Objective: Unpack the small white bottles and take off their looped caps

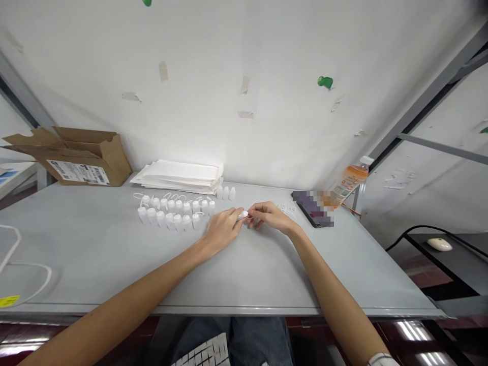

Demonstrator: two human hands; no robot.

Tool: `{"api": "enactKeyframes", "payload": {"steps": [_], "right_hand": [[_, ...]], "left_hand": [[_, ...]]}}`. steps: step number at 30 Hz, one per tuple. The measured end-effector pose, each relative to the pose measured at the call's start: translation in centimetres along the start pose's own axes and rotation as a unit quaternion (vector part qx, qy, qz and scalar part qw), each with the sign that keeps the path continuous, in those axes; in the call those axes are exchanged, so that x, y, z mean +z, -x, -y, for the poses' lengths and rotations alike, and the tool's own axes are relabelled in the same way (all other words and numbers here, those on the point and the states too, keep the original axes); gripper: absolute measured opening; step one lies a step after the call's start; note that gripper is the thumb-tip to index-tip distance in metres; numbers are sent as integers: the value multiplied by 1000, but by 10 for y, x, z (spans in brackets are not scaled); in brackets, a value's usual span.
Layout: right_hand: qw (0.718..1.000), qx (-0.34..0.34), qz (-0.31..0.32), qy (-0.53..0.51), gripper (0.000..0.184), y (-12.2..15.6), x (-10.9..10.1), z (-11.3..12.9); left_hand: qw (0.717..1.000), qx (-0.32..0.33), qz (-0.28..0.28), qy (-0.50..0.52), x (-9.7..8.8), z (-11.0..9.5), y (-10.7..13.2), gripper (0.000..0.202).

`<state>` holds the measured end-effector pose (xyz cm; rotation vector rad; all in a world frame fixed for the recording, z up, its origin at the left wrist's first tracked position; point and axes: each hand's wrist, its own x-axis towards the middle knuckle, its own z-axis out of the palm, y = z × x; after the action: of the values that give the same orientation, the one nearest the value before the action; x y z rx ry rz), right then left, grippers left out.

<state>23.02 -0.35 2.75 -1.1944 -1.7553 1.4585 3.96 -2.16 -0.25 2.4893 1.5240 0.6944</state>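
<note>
A small white plastic bottle point(242, 215) lies tilted in my left hand point(223, 227), its capped end pointing right. My right hand point(269, 215) meets that end with fingers pinched together, on what looks like a thin white loop; the fingertips partly hide it. To the left of my hands, several similar white bottles point(177, 222) stand in two rows, many with thin loops at their caps. Three more white bottles point(226, 193) stand behind my left hand. Small loose white pieces point(287, 208) lie just beyond my right wrist.
A stack of white paper sheets point(179, 175) and an open cardboard box point(89, 160) are at the back left. On the right lie a phone point(312, 209) and a leaning orange drink bottle point(348, 182). A white cable point(48, 277) crosses the table's left end.
</note>
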Motion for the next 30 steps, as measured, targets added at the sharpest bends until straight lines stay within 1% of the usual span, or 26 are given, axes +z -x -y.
{"api": "enactKeyframes", "payload": {"steps": [4, 7, 9, 11, 14, 16, 19, 23, 27, 30], "right_hand": [[999, -18, -29, 28, 20, -1, 4, -1], [991, -57, -78, 97, 14, -3, 10, -4], [972, -105, -120, 172, 13, -5, 14, -5], [947, -146, -159, 240, 17, -6, 19, -7], [911, -173, -188, 324, 18, -6, 24, -8], [891, -170, -185, 379, 17, -7, 26, -10], [864, -143, -176, 450, 19, -8, 29, -11], [824, -110, -181, 526, 21, -9, 33, -12], [791, -105, -198, 569, 24, -10, 36, -11], [777, -111, -214, 582, 25, -11, 38, -9]], "left_hand": [[1000, 2, -7, -9, -2, -2, 0, 29], [1000, -9, 3, -5, -1, -1, -1, 28], [1000, -15, 6, 11, 1, 1, -2, 27], [999, -21, 4, 27, 2, 2, -3, 27], [999, -27, -3, 25, 3, 2, -3, 29], [999, -29, 4, 12, 3, 2, -3, 31], [999, -39, 22, 5, 2, 1, -4, 33], [998, -49, 28, 6, 0, 1, -5, 34], [998, -51, 23, 27, 1, 2, -6, 33], [997, -48, 11, 56, 1, 2, -7, 34]]}}
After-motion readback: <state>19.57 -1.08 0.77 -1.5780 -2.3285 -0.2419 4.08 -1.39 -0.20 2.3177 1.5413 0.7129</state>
